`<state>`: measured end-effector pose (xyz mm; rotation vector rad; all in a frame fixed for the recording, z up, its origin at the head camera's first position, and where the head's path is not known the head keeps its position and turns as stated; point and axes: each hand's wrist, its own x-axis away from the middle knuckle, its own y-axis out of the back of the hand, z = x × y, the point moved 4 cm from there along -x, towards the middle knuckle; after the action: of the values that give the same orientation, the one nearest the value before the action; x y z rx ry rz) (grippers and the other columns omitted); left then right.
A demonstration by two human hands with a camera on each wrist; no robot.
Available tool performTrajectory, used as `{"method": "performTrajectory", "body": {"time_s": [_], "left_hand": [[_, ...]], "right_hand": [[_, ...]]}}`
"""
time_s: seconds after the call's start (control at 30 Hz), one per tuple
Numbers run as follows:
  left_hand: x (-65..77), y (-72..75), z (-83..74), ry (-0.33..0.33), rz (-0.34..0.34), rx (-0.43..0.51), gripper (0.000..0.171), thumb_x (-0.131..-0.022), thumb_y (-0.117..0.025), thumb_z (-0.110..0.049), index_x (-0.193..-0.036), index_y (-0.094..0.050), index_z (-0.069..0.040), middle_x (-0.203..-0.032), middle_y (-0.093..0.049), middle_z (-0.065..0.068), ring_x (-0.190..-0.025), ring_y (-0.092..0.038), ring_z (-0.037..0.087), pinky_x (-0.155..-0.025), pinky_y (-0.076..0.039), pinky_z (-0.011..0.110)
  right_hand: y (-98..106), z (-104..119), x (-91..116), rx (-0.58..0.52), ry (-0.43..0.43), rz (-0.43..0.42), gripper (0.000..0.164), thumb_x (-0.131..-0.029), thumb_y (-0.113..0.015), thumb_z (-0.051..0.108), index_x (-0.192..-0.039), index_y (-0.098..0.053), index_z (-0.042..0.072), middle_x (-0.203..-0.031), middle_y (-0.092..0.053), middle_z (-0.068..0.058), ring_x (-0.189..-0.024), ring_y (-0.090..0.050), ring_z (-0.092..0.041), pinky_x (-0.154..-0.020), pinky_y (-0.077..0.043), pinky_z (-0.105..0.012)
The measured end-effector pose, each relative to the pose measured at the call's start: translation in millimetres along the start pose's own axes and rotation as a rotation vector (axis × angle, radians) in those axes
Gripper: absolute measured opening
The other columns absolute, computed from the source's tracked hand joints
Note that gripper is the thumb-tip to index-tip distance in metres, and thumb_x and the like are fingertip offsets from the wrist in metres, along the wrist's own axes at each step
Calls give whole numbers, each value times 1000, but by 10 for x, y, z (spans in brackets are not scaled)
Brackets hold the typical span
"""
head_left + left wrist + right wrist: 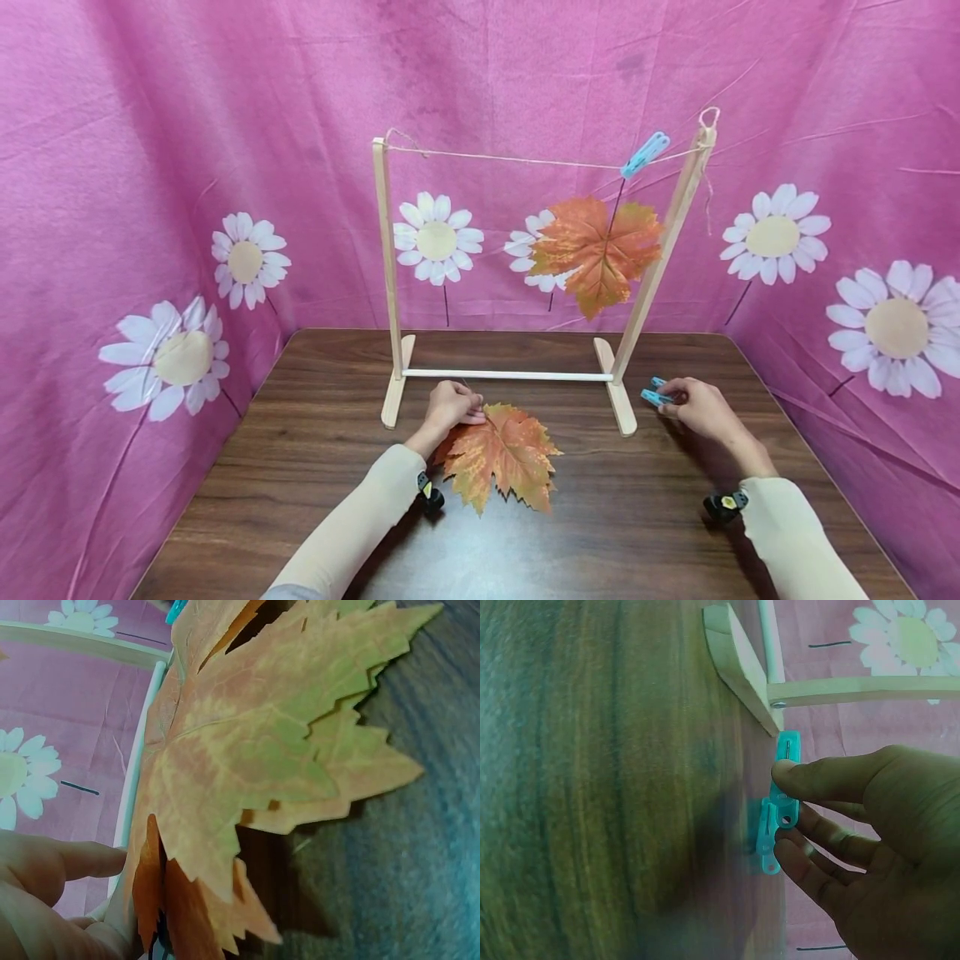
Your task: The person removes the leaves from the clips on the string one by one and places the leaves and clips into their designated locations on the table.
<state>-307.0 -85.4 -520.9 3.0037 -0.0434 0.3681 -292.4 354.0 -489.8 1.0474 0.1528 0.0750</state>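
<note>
My left hand pinches the stem end of an orange and green artificial maple leaf low over the table. More leaf layers overlap beneath it, seen in the left wrist view as further leaf edges. With thumb and fingers, my right hand pinches a light blue clothespin beside the rack's right foot. Just behind it is a second blue clothespin, close to the fingertips. Another orange maple leaf hangs by its dark stem from a blue clothespin on the string.
A wooden rack stands at the back of the table, with a left post, a right post and a white crossbar. The string spans the post tops. Pink cloth printed with daisies surrounds the brown table.
</note>
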Motion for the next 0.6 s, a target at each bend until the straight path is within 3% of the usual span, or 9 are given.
{"method": "performTrajectory", "body": {"time_s": [0.33,0.6], "left_hand": [[-20,-1,20,23,5,30,11,-95,-70,5,-102,-65,11,-90,-78,29,-61,-77,18,-64,-68,29],[-5,14,1,21,2,20,12,-98,-69,0,-104,-63,9,-90,-77,29,-66,-79,23,-65,-69,31]], "right_hand": [[-80,-45,7,41,15,-5,27,-87,-85,11,-109,-76,0,-93,-72,-17,-84,-66,-26,-73,-54,-41],[-120,-50,5,45,9,2,27,-87,-86,13,-108,-75,-1,-97,-74,-20,-90,-71,-33,-79,-58,-53]]}}
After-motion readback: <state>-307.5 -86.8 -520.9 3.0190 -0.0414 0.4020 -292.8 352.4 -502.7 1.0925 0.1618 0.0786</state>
